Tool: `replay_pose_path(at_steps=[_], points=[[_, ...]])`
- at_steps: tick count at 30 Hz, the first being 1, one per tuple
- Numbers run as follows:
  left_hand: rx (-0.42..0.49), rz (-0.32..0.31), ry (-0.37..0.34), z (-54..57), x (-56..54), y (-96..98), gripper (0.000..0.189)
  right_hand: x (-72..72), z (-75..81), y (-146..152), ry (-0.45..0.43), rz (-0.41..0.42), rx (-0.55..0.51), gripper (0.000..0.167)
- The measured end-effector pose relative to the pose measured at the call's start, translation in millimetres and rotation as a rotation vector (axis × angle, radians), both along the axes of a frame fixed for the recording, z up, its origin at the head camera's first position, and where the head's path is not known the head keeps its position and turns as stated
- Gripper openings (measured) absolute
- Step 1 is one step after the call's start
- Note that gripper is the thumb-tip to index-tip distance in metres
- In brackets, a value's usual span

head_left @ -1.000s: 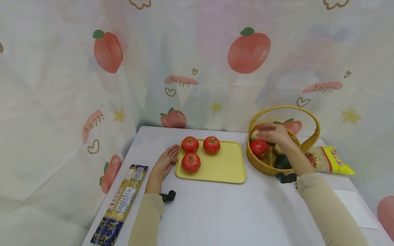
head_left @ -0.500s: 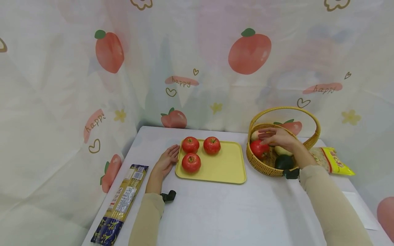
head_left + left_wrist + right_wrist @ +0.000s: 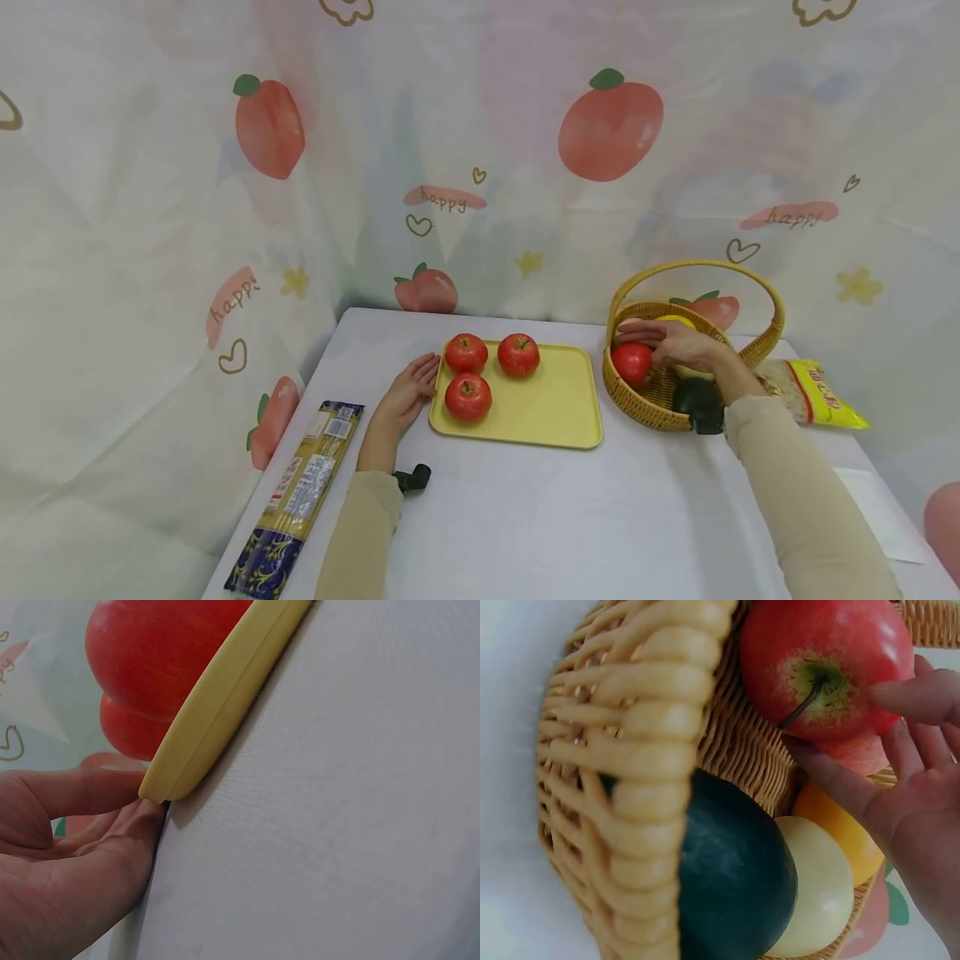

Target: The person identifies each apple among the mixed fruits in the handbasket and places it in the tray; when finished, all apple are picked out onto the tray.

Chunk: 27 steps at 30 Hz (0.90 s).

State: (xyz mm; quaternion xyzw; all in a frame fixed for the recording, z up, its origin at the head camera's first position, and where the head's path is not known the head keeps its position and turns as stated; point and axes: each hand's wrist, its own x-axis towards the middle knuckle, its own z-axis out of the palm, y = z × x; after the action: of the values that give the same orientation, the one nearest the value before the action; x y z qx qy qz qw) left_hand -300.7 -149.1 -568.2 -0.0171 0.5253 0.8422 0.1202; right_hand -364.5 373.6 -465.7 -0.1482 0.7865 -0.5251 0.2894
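Observation:
My left hand (image 3: 408,396) lies at the left edge of the yellow tray (image 3: 555,408), fingers mostly straight, with a digit against the tray's rim (image 3: 202,712) in the left wrist view. Three red apples (image 3: 468,397) sit on the tray's left half. Inside the wicker basket (image 3: 645,408), my right hand (image 3: 686,346) holds another red apple (image 3: 825,660), thumb and fingers on different sides of it. Beside that apple, the right wrist view shows a dark green fruit or vegetable (image 3: 735,870), a pale yellow-green round fruit (image 3: 817,889) and an orange-yellow one (image 3: 840,825).
A long pack of dry noodles (image 3: 300,492) lies along the table's left side. Right of the basket is a yellow and clear food bag (image 3: 813,392), with a white sheet (image 3: 881,512) nearer the front. The basket handle (image 3: 697,265) arches above the right hand. Printed cloth hangs behind.
My right hand has shifted within the basket, from above the fruit down to the red apple, and its thumb and fingers close about it. The left hand and the tray have stayed put.

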Motion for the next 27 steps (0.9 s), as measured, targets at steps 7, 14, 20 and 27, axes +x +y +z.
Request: replay_pose_path(at_steps=[7,14,20,27], points=[[0.001,0.0,0.005,1.2,-0.1,1.8,0.091,4.8,2.5,-0.8,-0.008,-0.003,0.014,0.094],[0.014,0.012,0.004,0.7,0.3,1.6,0.091,7.4,3.6,1.0,-0.025,0.004,0.039,0.098],[0.019,0.013,0.0,1.1,1.2,2.1,0.089,8.7,7.2,2.5,-0.02,0.001,0.094,0.095],[0.03,0.012,-0.011,1.2,0.6,1.6,0.089,9.2,6.0,8.8,-0.052,-0.009,0.065,0.095]])
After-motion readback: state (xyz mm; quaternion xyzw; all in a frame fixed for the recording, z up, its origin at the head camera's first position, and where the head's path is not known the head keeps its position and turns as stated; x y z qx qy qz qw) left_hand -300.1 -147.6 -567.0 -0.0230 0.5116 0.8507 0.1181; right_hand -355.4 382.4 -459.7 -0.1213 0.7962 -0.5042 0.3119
